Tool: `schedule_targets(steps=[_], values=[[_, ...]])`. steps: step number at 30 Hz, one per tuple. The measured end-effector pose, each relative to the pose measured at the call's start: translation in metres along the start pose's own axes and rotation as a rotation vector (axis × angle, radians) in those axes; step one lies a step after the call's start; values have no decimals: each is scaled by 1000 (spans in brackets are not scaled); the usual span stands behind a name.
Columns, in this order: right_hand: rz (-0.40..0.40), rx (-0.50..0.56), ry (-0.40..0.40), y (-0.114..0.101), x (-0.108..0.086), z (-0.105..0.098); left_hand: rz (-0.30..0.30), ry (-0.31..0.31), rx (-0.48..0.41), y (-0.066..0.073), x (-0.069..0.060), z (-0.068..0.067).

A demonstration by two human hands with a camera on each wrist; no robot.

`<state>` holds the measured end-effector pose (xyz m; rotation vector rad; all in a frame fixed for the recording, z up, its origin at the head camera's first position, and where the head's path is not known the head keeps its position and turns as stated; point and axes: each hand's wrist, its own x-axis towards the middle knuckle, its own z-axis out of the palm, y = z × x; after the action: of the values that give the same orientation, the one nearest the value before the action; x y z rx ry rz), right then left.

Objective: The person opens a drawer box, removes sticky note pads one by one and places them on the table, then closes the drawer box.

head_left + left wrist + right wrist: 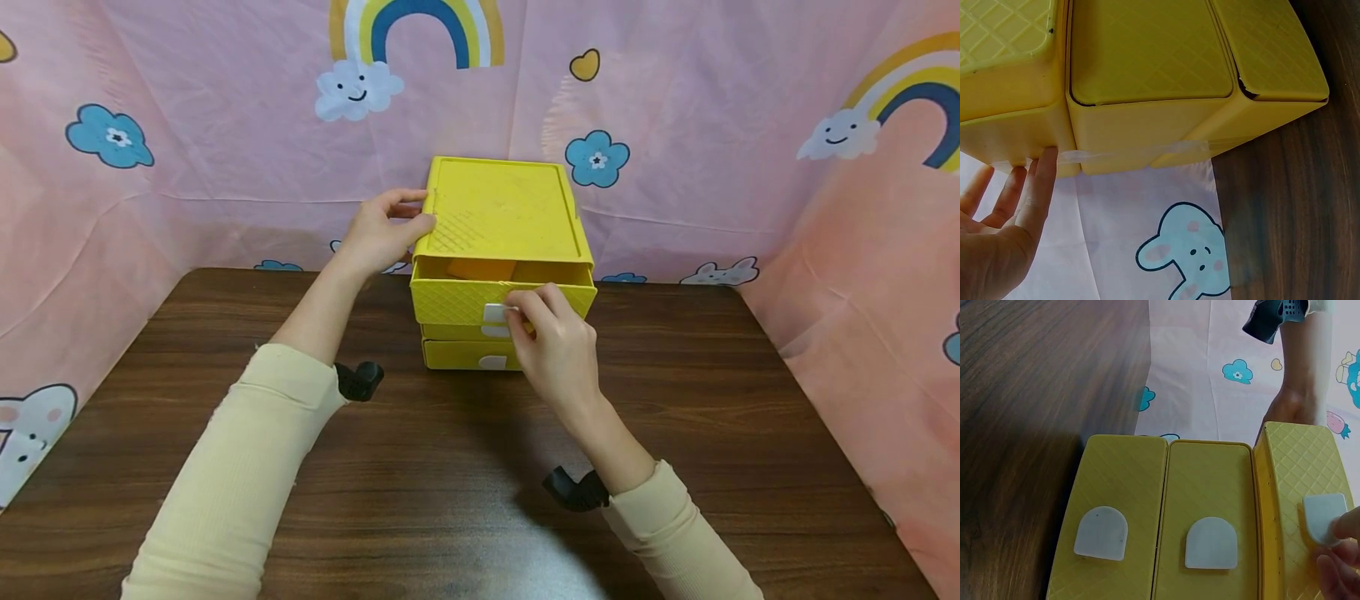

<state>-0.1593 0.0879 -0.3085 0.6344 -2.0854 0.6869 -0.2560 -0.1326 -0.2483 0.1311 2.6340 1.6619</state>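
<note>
A yellow unit of three stacked drawers (502,208) stands at the back of the table. Its top drawer (453,302) is pulled partly out, and a flat orange item (480,269) shows inside. My right hand (558,354) pinches the white tab handle (1319,515) of that drawer between thumb and fingers. Against the unit's left side my left hand (381,235) rests with extended fingers, the thumb by the top edge. In the left wrist view the fingertips of this hand (1007,240) touch the side wall. The middle drawer (1210,487) and bottom drawer (1119,475) are closed.
Dark wood-grain table (420,500) lies under the unit. A pink cloth (675,208) printed with rainbows, clouds and flowers hangs behind and at both sides. Clear tape (1191,147) runs along the unit's side. Black wrist mounts (577,490) sit on both forearms.
</note>
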Motion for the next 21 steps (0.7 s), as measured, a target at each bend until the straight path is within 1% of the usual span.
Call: schedule_targets(steps=[9,16,21], values=[[-21,-20,10,-3,-2,-4,-4,5,-4,0,-1,0],[-32,-27,-10,-5,-5,-8,-5,4,-12,1,-1,1],[-55,-39,-19,-6,-7,-11,-3,3,-3,1,-1,0]])
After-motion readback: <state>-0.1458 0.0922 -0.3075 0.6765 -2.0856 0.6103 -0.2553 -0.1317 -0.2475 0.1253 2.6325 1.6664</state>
